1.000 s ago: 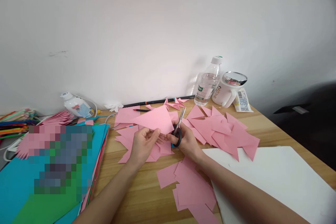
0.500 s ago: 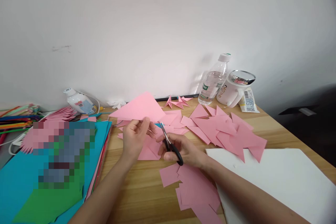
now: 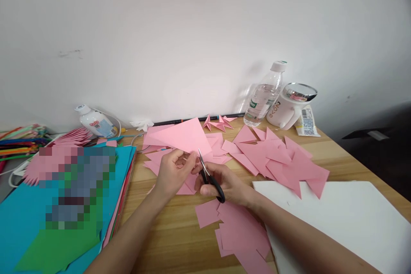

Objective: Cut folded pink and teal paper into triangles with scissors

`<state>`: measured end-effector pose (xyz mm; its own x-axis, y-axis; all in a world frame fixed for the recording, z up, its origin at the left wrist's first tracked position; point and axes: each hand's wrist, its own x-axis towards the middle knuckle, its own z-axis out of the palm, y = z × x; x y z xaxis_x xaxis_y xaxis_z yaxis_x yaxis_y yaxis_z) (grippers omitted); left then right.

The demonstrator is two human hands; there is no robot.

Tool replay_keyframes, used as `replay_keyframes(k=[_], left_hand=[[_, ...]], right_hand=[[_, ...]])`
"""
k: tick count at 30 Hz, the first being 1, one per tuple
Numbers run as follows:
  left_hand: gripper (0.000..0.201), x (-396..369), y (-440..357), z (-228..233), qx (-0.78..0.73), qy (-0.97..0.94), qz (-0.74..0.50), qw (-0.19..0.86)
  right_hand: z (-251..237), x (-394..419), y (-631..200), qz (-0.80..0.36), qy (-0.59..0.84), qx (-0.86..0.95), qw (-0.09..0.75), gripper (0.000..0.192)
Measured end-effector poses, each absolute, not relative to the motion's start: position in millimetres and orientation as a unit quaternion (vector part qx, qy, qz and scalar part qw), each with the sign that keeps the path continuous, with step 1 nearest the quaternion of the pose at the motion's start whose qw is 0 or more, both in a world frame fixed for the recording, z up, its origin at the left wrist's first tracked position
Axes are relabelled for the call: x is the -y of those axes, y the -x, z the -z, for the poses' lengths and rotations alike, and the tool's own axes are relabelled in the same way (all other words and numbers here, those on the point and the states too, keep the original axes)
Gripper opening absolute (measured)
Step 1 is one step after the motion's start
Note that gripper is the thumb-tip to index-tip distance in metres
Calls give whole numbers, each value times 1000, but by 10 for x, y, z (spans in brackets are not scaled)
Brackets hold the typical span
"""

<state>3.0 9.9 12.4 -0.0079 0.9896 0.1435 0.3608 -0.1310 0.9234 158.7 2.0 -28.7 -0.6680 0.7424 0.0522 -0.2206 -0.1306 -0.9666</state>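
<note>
With the pink sheet [image 3: 188,135] pinched by its lower edge in the grip of the left hand [image 3: 173,170], over the middle of the tabletop [image 3: 160,231] toward its back edge, and the scissors [image 3: 210,180] held by black handles in the grip of the right hand [image 3: 227,182], best to stretch it flat and align both blades before squeezing. Mind the left fingertips [image 3: 193,157], just beside the points. Leave the loose pink pieces [image 3: 239,227] toward the front edge undisturbed.

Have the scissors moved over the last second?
Yes: judged against the water bottle, the scissors in the right hand have shifted left and lower in the view.
</note>
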Motion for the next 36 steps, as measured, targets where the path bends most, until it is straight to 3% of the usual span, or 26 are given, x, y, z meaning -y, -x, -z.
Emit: replay_keyframes(k=[14, 36], left_hand=[[21, -81, -59, -141, -560, -594, -444, 369], [21, -82, -62, -120, -565, -586, -454, 363]], right_hand=[[224, -14, -1581, -699, 250, 581, 334, 31], [231, -4, -1577, -676, 270, 588, 354, 35]])
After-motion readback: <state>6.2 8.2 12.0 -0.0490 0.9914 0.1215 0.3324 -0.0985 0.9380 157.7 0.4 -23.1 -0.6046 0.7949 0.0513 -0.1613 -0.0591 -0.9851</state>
